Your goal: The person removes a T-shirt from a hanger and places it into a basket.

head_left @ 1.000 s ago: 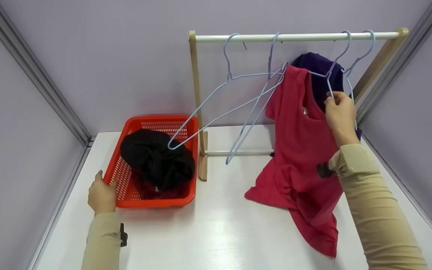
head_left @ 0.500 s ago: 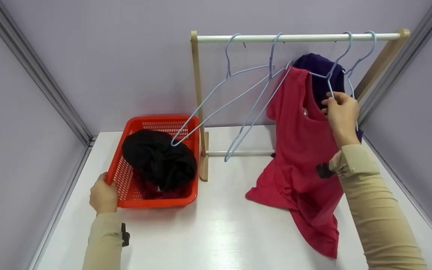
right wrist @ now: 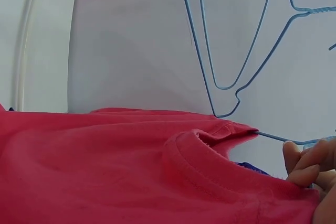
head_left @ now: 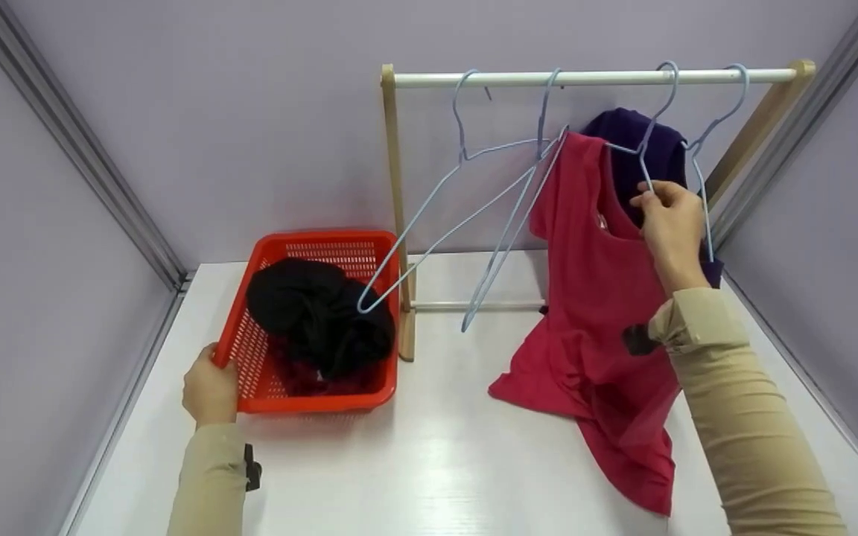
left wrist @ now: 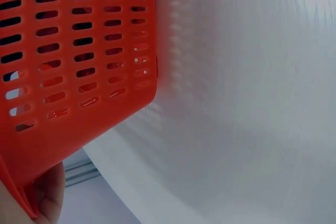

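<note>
- The right hand (head_left: 673,223) pinches the right-hand arm of a light-blue wire hanger (head_left: 643,151), thumb and fingers closed on the wire.
- The crimson T-shirt (head_left: 600,298) is on that hanger, just below and to the left of those fingers; its left shoulder sits over the hanger's left arm.
- The relation that matters: the neckline slants down from that shoulder toward the right hand, far the nearer of the two (whether the right shoulder is on the wire, the fingers hide).
- The T-shirt's long axis runs from the rail (head_left: 503,80) down toward the person; I cannot tell whether its hem touches the table (head_left: 436,461).
- Just behind and to the right, a dark purple garment (head_left: 623,128) hangs from the rightmost hanger (head_left: 692,147).
- Left of the T-shirt, two bare hangers (head_left: 463,155) hang from the same rail.
- The left hand (head_left: 209,387), well apart, grips the near-left rim of the red plastic basket (head_left: 317,404).
- Inside the basket lies a bunched black garment (head_left: 317,313), with dark red cloth (head_left: 299,380) showing beneath.
</note>
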Demonstrator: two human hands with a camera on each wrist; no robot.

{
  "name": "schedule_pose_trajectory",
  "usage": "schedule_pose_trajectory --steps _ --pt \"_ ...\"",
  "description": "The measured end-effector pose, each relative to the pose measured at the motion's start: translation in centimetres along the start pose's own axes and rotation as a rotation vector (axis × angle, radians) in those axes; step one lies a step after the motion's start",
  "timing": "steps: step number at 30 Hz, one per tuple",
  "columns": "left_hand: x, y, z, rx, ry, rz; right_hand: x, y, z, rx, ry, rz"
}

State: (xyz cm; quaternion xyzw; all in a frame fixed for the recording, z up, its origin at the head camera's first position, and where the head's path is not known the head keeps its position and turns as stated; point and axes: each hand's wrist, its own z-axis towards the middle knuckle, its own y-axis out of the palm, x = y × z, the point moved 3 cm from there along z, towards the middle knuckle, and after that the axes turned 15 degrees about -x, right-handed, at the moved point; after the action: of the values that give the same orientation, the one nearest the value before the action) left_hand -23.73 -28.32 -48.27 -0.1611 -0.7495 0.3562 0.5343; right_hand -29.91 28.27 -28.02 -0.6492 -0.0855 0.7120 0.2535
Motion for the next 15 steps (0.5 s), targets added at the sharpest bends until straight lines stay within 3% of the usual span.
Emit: schedule_pose_trajectory --steps 15 --pt "0.51 0.48 0.39 0.0 0.013 -0.005 -1.02 0.67 -0.62 0.037 -0.031 0.055"
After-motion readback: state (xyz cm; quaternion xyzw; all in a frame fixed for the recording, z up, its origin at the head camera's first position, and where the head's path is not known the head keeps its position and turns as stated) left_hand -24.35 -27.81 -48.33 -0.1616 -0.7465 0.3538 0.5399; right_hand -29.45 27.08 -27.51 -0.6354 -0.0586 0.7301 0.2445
